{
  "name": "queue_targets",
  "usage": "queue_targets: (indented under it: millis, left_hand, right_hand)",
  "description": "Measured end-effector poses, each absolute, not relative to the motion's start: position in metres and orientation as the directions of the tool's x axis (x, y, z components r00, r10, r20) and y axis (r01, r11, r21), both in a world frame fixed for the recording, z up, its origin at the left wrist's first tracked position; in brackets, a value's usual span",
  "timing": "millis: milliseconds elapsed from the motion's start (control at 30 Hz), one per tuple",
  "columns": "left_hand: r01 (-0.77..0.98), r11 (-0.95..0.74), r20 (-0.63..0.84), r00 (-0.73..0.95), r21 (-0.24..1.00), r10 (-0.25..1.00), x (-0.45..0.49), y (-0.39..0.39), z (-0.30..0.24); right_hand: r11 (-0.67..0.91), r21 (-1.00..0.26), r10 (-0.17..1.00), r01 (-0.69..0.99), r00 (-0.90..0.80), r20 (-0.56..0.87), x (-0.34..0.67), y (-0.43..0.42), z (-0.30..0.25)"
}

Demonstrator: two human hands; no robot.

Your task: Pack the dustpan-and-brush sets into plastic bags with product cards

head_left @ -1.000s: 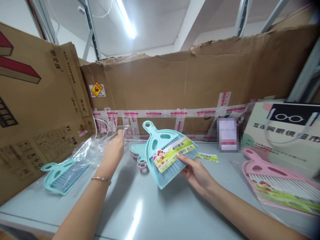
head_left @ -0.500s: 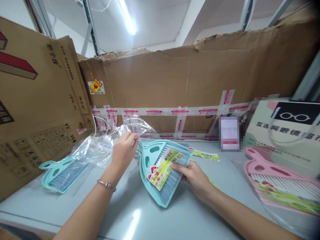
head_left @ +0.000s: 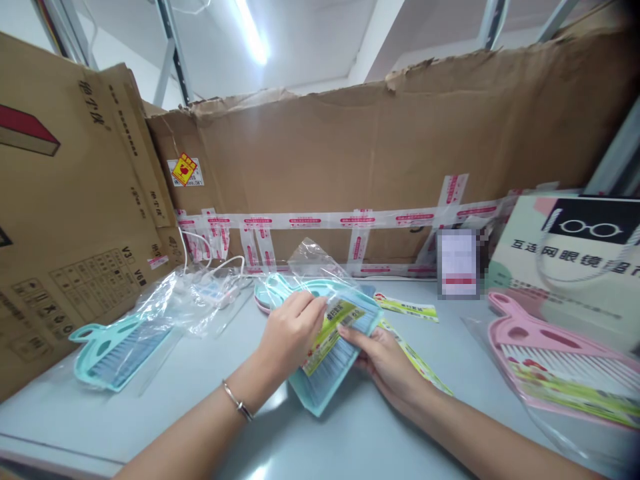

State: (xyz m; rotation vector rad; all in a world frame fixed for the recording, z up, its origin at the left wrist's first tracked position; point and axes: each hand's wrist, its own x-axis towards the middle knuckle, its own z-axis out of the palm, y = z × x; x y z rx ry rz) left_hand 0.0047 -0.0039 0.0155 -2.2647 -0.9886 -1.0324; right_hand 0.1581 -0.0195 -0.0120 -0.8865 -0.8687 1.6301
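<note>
A turquoise dustpan with a blue-bristled brush nested in it is tilted up in front of me. Its right edge is gripped by my right hand, thumb over the printed card and fingers behind. My left hand lies across the middle of the set with bent fingers, closed on the edge of a clear plastic bag. That bag surrounds the handle end and stands up behind my knuckles. My left fingertips are partly hidden.
On the left lies a bagged turquoise set, near white cables. A bagged pink set is at right, before a paper bag. Printed cards lie behind my right hand. Cardboard boxes wall the back and left.
My left hand has moved right and down from the handle end to the middle of the dustpan, bringing the clear bag over the handle. My right hand keeps its grip.
</note>
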Motion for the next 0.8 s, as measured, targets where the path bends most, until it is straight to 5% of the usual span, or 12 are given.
queue_targets:
  millis: [200, 433, 633, 733, 800]
  left_hand:
    - [0.815, -0.570, 0.833, 0.384, -0.103, 0.398, -0.004, -0.001, 0.022]
    - [0.763, -0.624, 0.750, 0.509, -0.167, 0.422, 0.013, -0.005, 0.007]
    - [0.710, -0.699, 0.756, 0.502, -0.083, 0.421, 0.014, -0.010, 0.012]
    - [0.742, -0.670, 0.884, 0.297, 0.023, 0.360, 0.005, -0.012, 0.023]
    - [0.751, -0.618, 0.935, 0.003, 0.232, 0.354, -0.002, -0.009, 0.027]
  right_hand:
    - [-0.221, -0.819, 0.975, -0.529, -0.148, -0.167, 0.155, -0.024, -0.016]
    - [-0.201, -0.792, 0.979, -0.576, -0.141, -0.146, 0.154, -0.023, -0.013]
    - [-0.207, -0.745, 0.978, -0.634, -0.115, -0.173, 0.152, -0.024, -0.014]
    - [-0.170, -0.716, 0.984, -0.677, -0.073, -0.164, 0.157, -0.018, -0.011]
    - [-0.152, -0.704, 0.985, -0.694, -0.049, -0.165, 0.162, -0.014, -0.008]
